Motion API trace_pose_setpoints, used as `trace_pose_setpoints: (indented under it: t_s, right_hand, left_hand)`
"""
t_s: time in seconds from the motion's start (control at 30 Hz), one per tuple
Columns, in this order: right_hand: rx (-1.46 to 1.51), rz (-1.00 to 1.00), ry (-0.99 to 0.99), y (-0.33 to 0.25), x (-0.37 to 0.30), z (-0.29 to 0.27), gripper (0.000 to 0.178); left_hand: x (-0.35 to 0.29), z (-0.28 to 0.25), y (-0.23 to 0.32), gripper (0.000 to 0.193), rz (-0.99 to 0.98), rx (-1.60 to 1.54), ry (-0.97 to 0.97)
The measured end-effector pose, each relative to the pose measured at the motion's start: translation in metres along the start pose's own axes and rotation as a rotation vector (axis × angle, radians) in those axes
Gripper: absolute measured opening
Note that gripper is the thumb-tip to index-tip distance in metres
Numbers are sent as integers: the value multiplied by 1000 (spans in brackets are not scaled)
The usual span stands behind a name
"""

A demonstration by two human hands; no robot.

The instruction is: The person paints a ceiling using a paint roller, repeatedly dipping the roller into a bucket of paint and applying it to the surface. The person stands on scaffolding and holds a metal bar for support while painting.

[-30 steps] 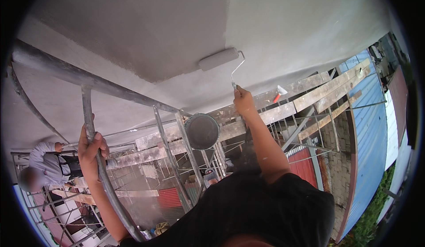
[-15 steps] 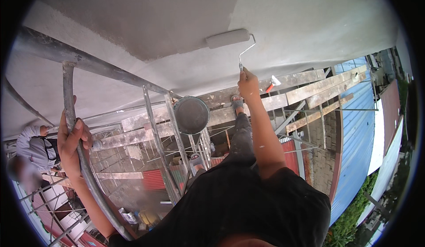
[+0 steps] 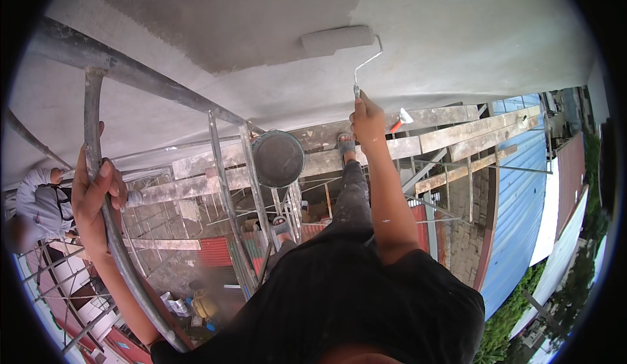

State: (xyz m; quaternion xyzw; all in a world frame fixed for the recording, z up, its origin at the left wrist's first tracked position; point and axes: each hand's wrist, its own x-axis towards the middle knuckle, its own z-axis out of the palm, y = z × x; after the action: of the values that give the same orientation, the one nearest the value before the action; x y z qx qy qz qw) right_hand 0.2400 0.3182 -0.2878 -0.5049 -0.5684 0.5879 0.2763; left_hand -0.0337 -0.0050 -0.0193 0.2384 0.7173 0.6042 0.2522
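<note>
Right hand (image 3: pixel 369 121) clenched round the handle (image 3: pixel 357 94) of a paint roller (image 3: pixel 338 40), mostly hidden in the grasp, roller above it against grey wall (image 3: pixel 457 37); left hand (image 3: pixel 96 193) wrapped round scaffold tube (image 3: pixel 93 112), partly hidden behind.

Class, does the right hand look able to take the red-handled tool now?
Probably not: the right hand grips the paint roller, although the red-handled tool lies close by, apparently uncovered.

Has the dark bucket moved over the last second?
No: the bucket keeps its place beside the scaffold upright; both slide up and left in the picture together.
</note>
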Motion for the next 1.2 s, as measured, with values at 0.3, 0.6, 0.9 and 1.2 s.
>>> trace_pose_setpoints:
  t_s: [0.3,0.6,0.9,1.2]
  right_hand:
    - [-17,203,-97,23,-7,5,40]
    - [102,266,-203,-18,-14,55,42]
    - [274,-44,-208,-99,-69,72,47]
    - [-60,-368,-33,7,-33,92,46]
  left_hand:
    - [1,-1,2,70,-22,-7,21]
    - [3,-4,-1,74,-30,-29,-3]
    - [0,0,1,71,-28,-41,-1]
    - [0,4,4,69,-33,-62,26]
